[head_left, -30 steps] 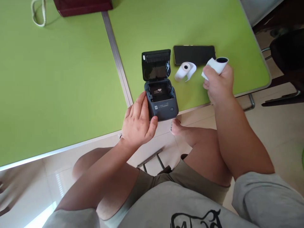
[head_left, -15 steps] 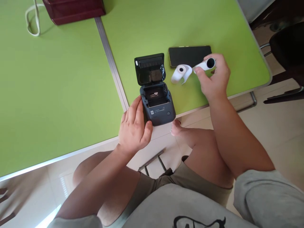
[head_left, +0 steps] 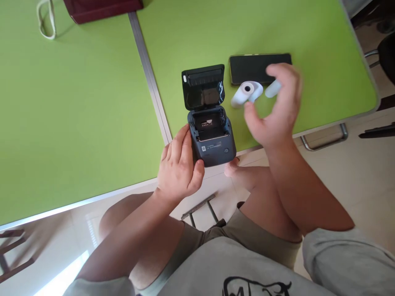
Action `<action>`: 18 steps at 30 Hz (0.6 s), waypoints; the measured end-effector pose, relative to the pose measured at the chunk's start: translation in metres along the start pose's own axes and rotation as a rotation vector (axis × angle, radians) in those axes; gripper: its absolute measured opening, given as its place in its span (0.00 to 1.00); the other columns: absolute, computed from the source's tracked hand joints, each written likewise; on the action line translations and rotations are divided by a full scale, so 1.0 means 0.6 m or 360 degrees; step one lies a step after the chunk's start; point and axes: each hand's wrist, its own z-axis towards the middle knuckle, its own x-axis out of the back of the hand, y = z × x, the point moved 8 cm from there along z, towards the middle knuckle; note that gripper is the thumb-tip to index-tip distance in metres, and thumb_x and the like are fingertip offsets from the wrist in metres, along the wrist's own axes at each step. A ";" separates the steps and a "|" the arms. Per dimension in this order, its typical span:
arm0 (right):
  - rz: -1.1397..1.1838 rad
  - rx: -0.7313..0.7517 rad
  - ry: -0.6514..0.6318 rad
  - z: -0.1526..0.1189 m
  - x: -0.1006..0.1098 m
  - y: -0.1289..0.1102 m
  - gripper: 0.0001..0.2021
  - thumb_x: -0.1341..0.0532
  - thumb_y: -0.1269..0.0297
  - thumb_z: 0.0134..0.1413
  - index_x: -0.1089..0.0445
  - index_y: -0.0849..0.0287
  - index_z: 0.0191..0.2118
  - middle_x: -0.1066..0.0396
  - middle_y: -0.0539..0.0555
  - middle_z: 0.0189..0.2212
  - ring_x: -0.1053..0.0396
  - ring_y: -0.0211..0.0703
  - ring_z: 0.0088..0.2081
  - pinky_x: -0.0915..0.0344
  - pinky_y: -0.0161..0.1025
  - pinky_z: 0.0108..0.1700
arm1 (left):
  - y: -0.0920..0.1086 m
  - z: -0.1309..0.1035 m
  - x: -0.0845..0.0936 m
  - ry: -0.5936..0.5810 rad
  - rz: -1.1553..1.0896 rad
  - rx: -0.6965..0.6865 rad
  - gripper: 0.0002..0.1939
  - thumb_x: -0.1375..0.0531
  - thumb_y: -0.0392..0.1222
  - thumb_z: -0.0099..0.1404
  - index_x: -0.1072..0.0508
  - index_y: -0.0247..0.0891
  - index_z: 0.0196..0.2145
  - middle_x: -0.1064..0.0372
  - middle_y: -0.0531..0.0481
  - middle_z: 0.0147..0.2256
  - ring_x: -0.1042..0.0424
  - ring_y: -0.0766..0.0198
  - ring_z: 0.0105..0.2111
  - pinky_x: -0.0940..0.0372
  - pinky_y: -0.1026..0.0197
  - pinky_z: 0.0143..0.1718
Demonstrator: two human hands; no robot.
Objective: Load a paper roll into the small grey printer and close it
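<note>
Spreading its fingers, the right hand (head_left: 276, 117) has released the white tube (head_left: 273, 89) and is free, while the left hand's (head_left: 177, 170) outstretched fingers touch the open printer (head_left: 216, 154).

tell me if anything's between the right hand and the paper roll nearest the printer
On the thumb side, nothing visible stands between the right hand and the paper roll. Nearer the fingers, another white piece, partly hidden by the hand, shows between them and the roll.
</note>
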 end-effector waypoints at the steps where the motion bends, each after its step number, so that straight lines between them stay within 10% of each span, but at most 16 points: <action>1: -0.0092 -0.0048 -0.0153 0.003 -0.016 -0.007 0.27 0.43 0.61 0.61 0.40 0.51 0.65 0.35 0.66 0.60 0.36 0.62 0.66 0.35 0.60 0.64 | -0.001 0.000 0.000 0.0004 -0.0004 0.0016 0.36 0.60 0.55 0.78 0.45 0.25 0.71 0.40 0.25 0.68 0.34 0.40 0.66 0.36 0.45 0.60; 10: -0.0039 -0.0270 -0.0585 0.011 -0.084 0.020 0.32 0.44 0.58 0.67 0.52 0.43 0.73 0.29 0.60 0.56 0.29 0.58 0.57 0.30 0.55 0.57 | -0.014 0.006 0.010 -0.0037 -0.0252 0.0160 0.33 0.59 0.58 0.78 0.41 0.33 0.68 0.37 0.30 0.66 0.33 0.44 0.64 0.34 0.44 0.59; 18: 0.0228 -0.0324 -0.0675 0.009 -0.089 0.020 0.18 0.42 0.59 0.65 0.37 0.46 0.59 0.26 0.56 0.53 0.28 0.54 0.52 0.32 0.49 0.53 | -0.091 0.050 0.024 -0.0145 -0.0671 0.0552 0.13 0.44 0.52 0.69 0.27 0.40 0.38 0.28 0.49 0.31 0.31 0.62 0.29 0.34 0.55 0.29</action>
